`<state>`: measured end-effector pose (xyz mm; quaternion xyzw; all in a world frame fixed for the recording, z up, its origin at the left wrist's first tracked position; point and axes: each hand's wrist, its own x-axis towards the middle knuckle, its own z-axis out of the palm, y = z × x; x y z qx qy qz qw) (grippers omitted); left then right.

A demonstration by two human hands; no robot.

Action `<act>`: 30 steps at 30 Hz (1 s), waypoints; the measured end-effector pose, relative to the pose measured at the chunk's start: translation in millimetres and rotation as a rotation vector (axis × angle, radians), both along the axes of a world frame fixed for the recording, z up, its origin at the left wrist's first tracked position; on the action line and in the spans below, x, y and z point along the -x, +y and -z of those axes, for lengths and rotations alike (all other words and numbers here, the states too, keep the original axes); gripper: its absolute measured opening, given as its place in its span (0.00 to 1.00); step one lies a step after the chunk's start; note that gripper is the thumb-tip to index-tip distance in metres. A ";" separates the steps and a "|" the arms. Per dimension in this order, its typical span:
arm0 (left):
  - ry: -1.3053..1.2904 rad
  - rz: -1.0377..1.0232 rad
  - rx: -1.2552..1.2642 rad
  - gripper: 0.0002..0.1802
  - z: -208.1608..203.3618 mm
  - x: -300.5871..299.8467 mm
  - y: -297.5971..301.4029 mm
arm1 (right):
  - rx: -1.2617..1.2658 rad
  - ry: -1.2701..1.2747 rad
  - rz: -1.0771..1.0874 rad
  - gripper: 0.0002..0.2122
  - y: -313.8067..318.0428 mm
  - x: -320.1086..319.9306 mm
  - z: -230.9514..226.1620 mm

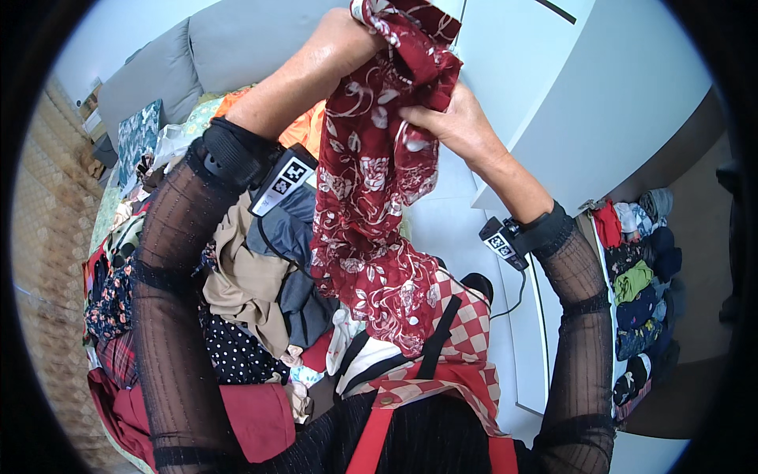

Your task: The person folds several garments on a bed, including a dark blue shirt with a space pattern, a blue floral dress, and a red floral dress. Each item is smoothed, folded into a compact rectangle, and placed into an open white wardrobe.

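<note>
A dark red garment with a white floral print hangs in front of me, its lower end draped over my lap. My left hand holds it up near the top of the view; cloth covers most of those fingers. Lower and to the right, my right hand grips a folded edge, with the thumb on the near side and the other fingers behind the fabric. What kind of garment it is cannot be made out. Beneath it lies my red checked apron.
At left, a bed holds heaped clothes, among them beige trousers, a polka-dot cloth and a maroon cloth. Grey cushions stand behind. Rows of folded clothes fill an open drawer or shelf at right, beside a white cabinet panel.
</note>
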<state>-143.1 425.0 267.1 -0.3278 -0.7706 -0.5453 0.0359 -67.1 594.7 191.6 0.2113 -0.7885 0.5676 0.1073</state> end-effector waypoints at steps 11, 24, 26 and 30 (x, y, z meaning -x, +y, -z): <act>-0.442 0.507 0.734 0.42 42.9 -66.8 -73.9 | 0.245 -0.321 -0.128 0.11 26.8 -68.4 -26.5; -0.280 0.581 0.483 0.34 206.1 -96.0 -28.7 | 0.347 0.002 0.464 0.13 217.2 -58.9 -91.0; -0.274 0.829 0.461 0.30 195.6 -69.6 -36.3 | 0.267 0.053 0.592 0.12 248.4 -66.8 -106.7; 0.256 0.817 0.450 0.25 131.5 20.4 -46.8 | 0.178 0.177 0.699 0.11 267.3 -66.6 -140.9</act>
